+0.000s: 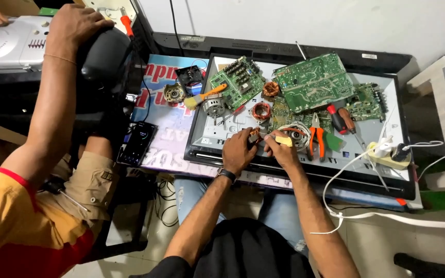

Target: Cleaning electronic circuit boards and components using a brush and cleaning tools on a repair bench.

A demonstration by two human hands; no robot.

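My left hand (238, 150) grips a small copper-wound motor part (255, 136) just above the front edge of the flat white panel (377, 123). My right hand (279, 148) is closed on a tool with a pale yellow handle (284, 140), its tip against that part. A round white motor with coloured wires (295, 134) lies just right of my hands. Orange-handled pliers (315, 138) rest beside it.
Green circuit boards (312, 81) (237, 81), copper stators (261, 110), a small brush (202, 97) and a red screwdriver (337, 119) cover the panel. A power strip with white cables (387, 154) sits right. Another person's arm (52, 103) reaches over a black object (104, 56) left; a phone (139, 141) lies near.
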